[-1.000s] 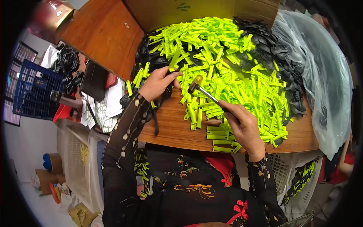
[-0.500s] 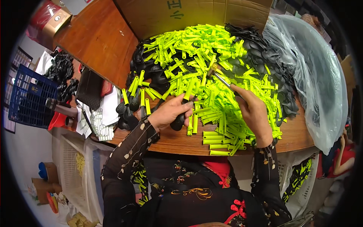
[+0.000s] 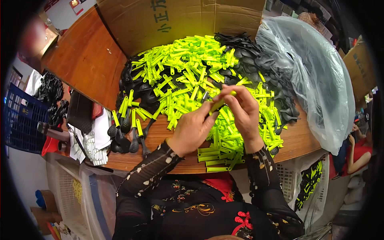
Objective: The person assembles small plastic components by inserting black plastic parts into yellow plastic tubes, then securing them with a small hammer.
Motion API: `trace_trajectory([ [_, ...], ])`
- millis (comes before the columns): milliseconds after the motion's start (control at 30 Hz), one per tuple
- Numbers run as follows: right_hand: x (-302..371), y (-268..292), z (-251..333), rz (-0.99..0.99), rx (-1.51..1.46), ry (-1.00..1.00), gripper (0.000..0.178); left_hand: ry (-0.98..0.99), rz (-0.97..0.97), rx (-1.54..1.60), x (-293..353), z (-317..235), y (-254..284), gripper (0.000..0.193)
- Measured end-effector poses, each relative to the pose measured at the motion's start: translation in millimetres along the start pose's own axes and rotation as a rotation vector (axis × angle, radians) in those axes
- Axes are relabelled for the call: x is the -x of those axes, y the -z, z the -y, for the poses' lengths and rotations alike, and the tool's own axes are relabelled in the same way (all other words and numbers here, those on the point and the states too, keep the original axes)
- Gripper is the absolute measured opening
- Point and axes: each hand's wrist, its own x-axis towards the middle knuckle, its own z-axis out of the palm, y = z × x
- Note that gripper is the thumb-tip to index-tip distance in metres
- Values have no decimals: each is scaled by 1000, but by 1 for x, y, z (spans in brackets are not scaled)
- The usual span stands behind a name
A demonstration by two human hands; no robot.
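In front of the pile, my left hand (image 3: 189, 130) is closed with its fingers round the lower end of a lime-green handle (image 3: 218, 105). Close beside it, my right hand (image 3: 244, 114) pinches the same handle near its upper end. Whether a black utensil head is joined to it is hidden by my fingers. A short metal shaft (image 3: 205, 96) shows just past my left fingers, on the heap of loose green handles (image 3: 182, 60). To the left of my hands, several black slotted spoons (image 3: 134, 145) with green handles lie on the wooden table (image 3: 168, 160).
Black utensil heads (image 3: 276, 84) flank the heap. A tall cardboard sheet (image 3: 188, 24) stands behind, with a wooden board (image 3: 86, 58) at left. Clear plastic sheeting (image 3: 320, 84) hangs at right. Papers (image 3: 100, 136) and a blue crate (image 3: 26, 116) are at far left.
My right hand has let go of the small hammer and come left to the green handle. Both hands are now together; the spoon's black head no longer shows below my left hand.
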Motion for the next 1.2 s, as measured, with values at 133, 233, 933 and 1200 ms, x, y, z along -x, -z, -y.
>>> trace_trajectory([
  [133,-1,-12,1,-106,-180,4,11,-51,-25,-66,-7,-8,9,27],
  [233,1,0,-16,-3,-326,-148,20,-3,77,170,-8,13,4,31],
  [933,33,-13,-22,-186,-270,-156,12,236,150,643,40,16,13,36],
  [1200,34,-17,-29,-162,-459,-373,16,345,155,817,51,18,24,40],
])
